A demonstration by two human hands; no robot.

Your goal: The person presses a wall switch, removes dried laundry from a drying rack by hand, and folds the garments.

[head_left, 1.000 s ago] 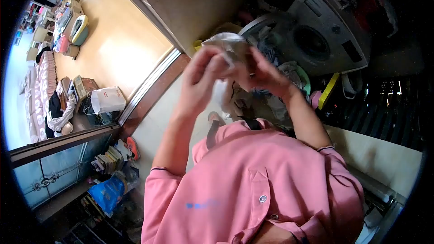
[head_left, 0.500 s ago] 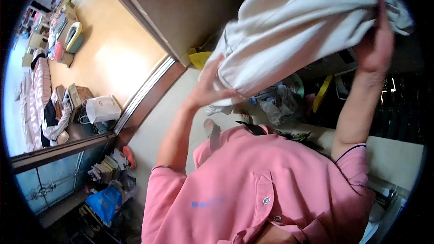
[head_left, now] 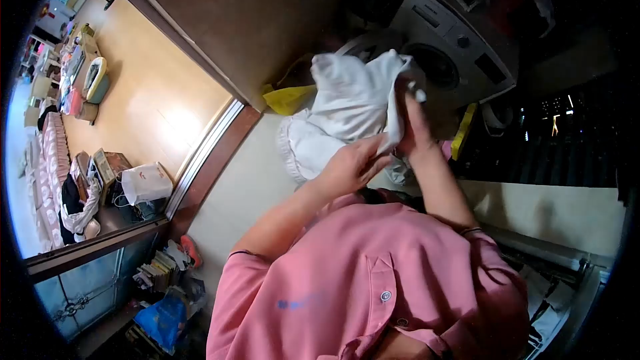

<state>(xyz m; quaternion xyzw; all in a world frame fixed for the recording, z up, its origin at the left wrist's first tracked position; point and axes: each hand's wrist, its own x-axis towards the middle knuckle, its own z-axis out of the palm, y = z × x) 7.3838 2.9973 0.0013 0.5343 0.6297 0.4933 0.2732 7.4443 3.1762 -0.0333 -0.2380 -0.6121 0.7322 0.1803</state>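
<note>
A white garment (head_left: pixel 353 97) hangs bunched in front of my chest, with a gathered, elastic-looking edge at its lower left. I cannot tell exactly what kind of garment it is. My left hand (head_left: pixel 355 161) pinches a lower fold of it. Close beside, on the right, my right hand (head_left: pixel 415 123) is closed around another part, its fingers partly covered by cloth.
Ahead on the right stands a white washing machine (head_left: pixel 460 47). A yellow item (head_left: pixel 290 99) lies by the brown wall panel. To the left, a sliding-door track (head_left: pixel 207 157) borders a room with a white bag (head_left: pixel 147 183). Books (head_left: pixel 159 272) and a blue bag (head_left: pixel 162 320) sit at lower left.
Both hands have come down and closer together, drawing the garment in from raised and stretched out to bunched before my chest. The washing machine has come into view.
</note>
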